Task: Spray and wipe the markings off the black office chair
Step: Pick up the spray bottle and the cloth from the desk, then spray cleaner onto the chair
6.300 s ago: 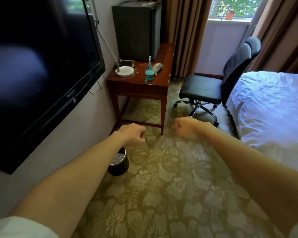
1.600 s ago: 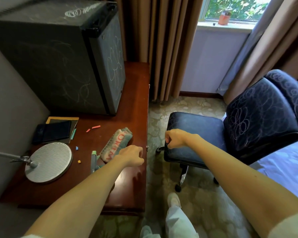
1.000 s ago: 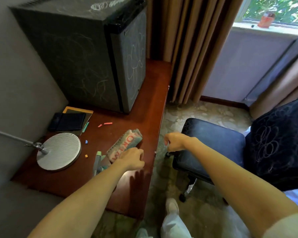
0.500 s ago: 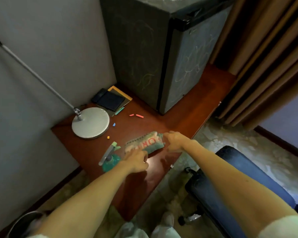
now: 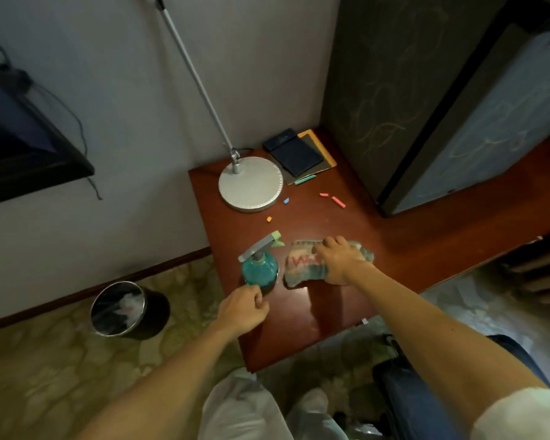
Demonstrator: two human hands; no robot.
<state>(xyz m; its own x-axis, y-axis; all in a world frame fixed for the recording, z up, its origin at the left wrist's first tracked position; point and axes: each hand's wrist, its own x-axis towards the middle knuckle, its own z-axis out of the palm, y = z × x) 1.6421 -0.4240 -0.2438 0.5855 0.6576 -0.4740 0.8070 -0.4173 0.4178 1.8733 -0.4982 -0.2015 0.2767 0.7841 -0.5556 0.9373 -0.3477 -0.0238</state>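
A teal spray bottle [image 5: 259,268] with a grey and green trigger head stands on the red-brown wooden table [image 5: 302,331]. Just right of it lies a folded, faded cloth [image 5: 300,264] with red lettering. My right hand [image 5: 340,261] rests on the cloth, fingers stretched over its top. My left hand [image 5: 244,308] hovers just in front of the bottle, fingers curled, holding nothing. Only a corner of the black office chair [image 5: 391,387] shows at the bottom right, partly behind my right arm.
A round silver lamp base [image 5: 251,184], a dark notebook [image 5: 294,154] and several chalk pieces [image 5: 338,201] lie further back on the table. A scribbled-on mini fridge [image 5: 426,106] stands at its right. A black bin [image 5: 124,308] sits on the carpet to the left.
The view has swung down and left onto the table. My right hand has moved from the cloth's end onto its top. My left hand has drawn back toward the bottle's near side.
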